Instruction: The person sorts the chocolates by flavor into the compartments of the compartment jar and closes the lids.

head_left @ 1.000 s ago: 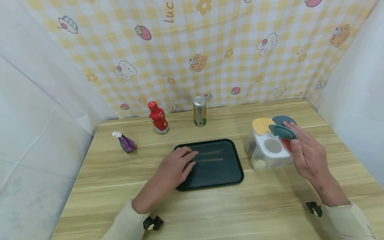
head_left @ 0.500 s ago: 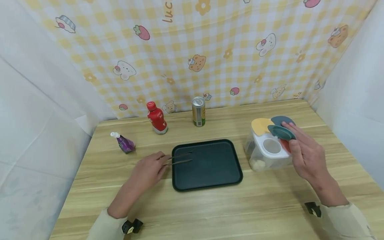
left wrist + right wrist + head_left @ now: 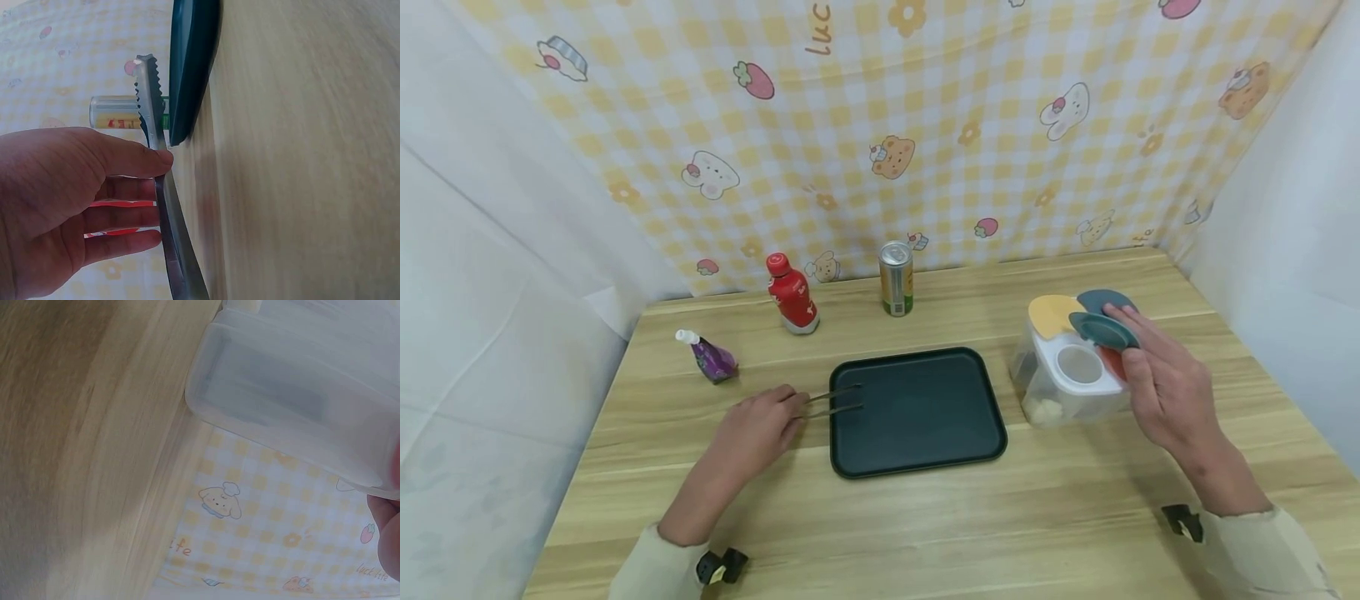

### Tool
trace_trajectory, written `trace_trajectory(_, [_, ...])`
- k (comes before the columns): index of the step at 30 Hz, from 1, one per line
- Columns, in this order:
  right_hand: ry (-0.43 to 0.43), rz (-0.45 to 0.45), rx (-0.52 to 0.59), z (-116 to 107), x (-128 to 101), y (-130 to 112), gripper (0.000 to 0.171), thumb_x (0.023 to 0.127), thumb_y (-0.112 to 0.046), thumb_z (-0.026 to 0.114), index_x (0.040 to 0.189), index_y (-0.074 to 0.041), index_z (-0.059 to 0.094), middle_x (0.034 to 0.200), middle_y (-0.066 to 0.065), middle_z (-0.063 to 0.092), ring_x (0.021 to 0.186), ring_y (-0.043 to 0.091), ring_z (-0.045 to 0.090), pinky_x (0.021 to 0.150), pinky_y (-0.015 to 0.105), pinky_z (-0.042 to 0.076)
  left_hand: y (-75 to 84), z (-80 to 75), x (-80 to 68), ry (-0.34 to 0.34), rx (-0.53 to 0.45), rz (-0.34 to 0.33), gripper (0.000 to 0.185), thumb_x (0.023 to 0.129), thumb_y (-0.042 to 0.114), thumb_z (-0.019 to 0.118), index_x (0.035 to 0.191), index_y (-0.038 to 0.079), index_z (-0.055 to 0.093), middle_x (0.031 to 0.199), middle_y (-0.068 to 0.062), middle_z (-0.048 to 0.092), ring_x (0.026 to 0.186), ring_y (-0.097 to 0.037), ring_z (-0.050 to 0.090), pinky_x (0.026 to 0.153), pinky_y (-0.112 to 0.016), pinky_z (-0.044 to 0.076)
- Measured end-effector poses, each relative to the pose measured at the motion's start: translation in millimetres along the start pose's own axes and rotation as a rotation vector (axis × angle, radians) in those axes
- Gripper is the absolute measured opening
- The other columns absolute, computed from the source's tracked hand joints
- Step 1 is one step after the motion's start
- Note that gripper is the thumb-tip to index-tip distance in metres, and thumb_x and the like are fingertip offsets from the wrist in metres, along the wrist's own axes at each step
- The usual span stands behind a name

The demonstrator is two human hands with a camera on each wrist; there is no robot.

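Note:
My left hand (image 3: 758,427) lies on the wooden table left of the dark green tray (image 3: 925,442) and grips metal tongs (image 3: 835,400). Their serrated tips (image 3: 147,81) reach over the tray's left edge (image 3: 190,69), with my fingers (image 3: 119,159) curled round the handle. My right hand (image 3: 1161,383) rests against the right side of a clear plastic container (image 3: 1063,379) with a white top and coloured flip lids; my fingertips touch the raised dark teal lid (image 3: 1101,329). One round opening (image 3: 1079,364) is uncovered. The right wrist view shows only the container's clear wall (image 3: 294,394).
A red bottle (image 3: 792,293) and a drinks can (image 3: 897,278) stand at the back of the table. A small purple bottle (image 3: 710,356) lies at the left. Patterned cloth and white sheets enclose the table on three sides.
My left hand has pulled the tongs leftward from the middle of the tray to its left edge. The right hand stays on the container lid.

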State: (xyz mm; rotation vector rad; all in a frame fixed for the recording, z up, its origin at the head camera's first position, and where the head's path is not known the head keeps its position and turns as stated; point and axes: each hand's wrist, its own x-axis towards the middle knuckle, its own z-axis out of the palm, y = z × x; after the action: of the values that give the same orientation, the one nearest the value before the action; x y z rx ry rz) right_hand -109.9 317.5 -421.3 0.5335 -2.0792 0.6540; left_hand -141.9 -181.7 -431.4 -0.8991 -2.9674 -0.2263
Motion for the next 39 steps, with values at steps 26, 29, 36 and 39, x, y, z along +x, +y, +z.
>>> trace_trajectory(26, [-0.005,-0.011,-0.001,0,0,0,0.058,0.111,-0.039,0.042,0.124,0.01,0.07,0.126,0.021,0.068,0.13,0.03,0.058,0.112,0.03,0.036,-2.4,2.0,3.7,-0.042,0.001,-0.024,0.044,0.092,0.026,0.081,0.128,0.003,0.071,0.115,-0.014,0.07,0.099,-0.032,0.069,0.088,-0.05,0.055])
trace_trajectory(29, [-0.003,-0.011,-0.004,1,1,-1,0.061,0.111,-0.041,0.041,0.123,0.011,0.07,0.125,0.022,0.068,0.13,0.029,0.058,0.112,0.031,0.036,1.0,-2.2,7.9,0.013,-0.013,0.018,0.045,0.093,0.029,0.08,0.13,0.004,0.071,0.121,-0.014,0.07,0.106,-0.032,0.068,0.092,-0.05,0.054])
trace_trajectory(36, [-0.01,-0.014,-0.009,1,2,-4,0.062,0.112,-0.041,0.04,0.122,0.012,0.069,0.126,0.022,0.068,0.13,0.028,0.057,0.112,0.03,0.036,32.7,-19.5,30.1,0.097,-0.105,0.205,0.049,0.097,0.029,0.075,0.14,0.008,0.065,0.135,-0.013,0.065,0.119,-0.03,0.064,0.099,-0.048,0.051])
trace_trajectory(39, [-0.018,-0.007,-0.013,0,1,-3,0.062,0.112,-0.042,0.04,0.123,0.012,0.069,0.127,0.021,0.068,0.131,0.027,0.057,0.113,0.03,0.035,55.8,-19.1,47.4,0.119,-0.206,0.307,0.05,0.1,0.029,0.071,0.145,0.01,0.062,0.141,-0.01,0.061,0.125,-0.027,0.061,0.102,-0.045,0.049])
